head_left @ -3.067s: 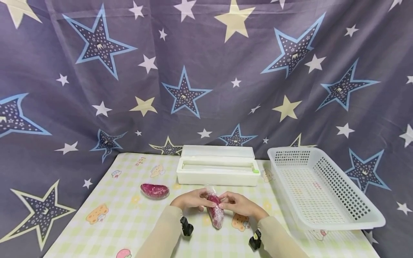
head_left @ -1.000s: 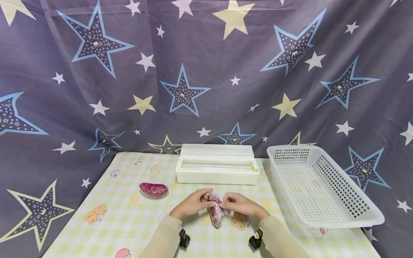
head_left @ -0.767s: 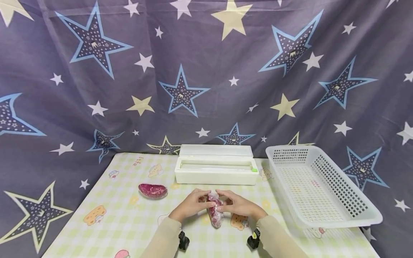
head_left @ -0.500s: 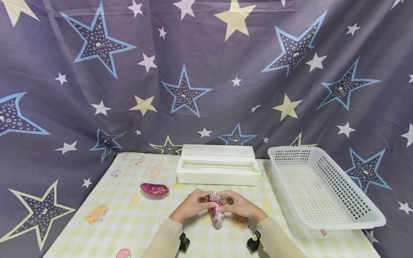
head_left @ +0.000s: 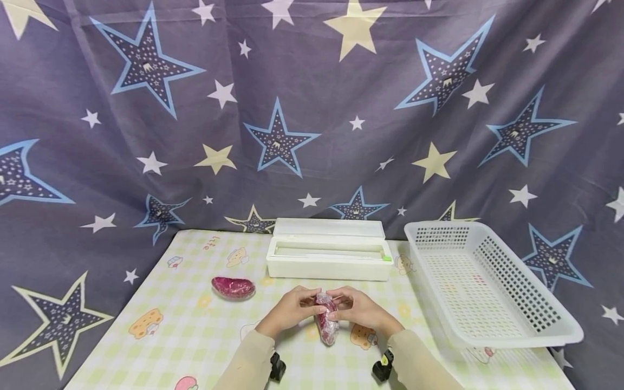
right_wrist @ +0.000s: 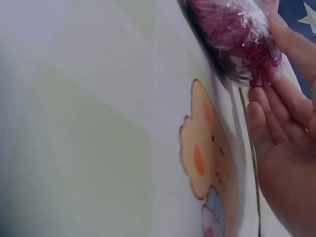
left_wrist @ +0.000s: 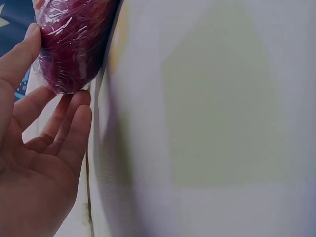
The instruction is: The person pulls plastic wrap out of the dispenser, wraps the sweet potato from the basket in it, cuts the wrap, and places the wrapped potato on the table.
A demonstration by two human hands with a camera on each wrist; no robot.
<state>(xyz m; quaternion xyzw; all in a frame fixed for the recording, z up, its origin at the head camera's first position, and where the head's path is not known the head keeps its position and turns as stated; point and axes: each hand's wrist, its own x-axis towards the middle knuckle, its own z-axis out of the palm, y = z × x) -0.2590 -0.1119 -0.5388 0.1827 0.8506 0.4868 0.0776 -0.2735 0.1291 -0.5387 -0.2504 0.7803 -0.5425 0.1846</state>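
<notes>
An elongated, tapered purple vegetable (head_left: 327, 327), shaped like a sweet potato and wrapped in crinkled clear film, points away from me on the table between my hands. My left hand (head_left: 291, 310) grips its left side, thumb on top and fingers at the far end. From the right, my right hand (head_left: 362, 311) holds it likewise, thumb on its upper face. Both wrist views show fingertips against the film. A second film-wrapped purple vegetable (head_left: 233, 288) lies apart to the left. Behind the hands stands a white cling film box (head_left: 329, 268) with its lid raised.
A white perforated plastic basket (head_left: 512, 342) stands at the right of the table. A green-and-white checked cloth (head_left: 190, 330) with cartoon prints covers the table (head_left: 161, 360). Close behind hangs a dark star-patterned curtain (head_left: 312, 76).
The loose film that stuck up at the far tip now lies against the vegetable. My right fingers went from pinching film at its side to gripping the vegetable. Little moved in the last half second.
</notes>
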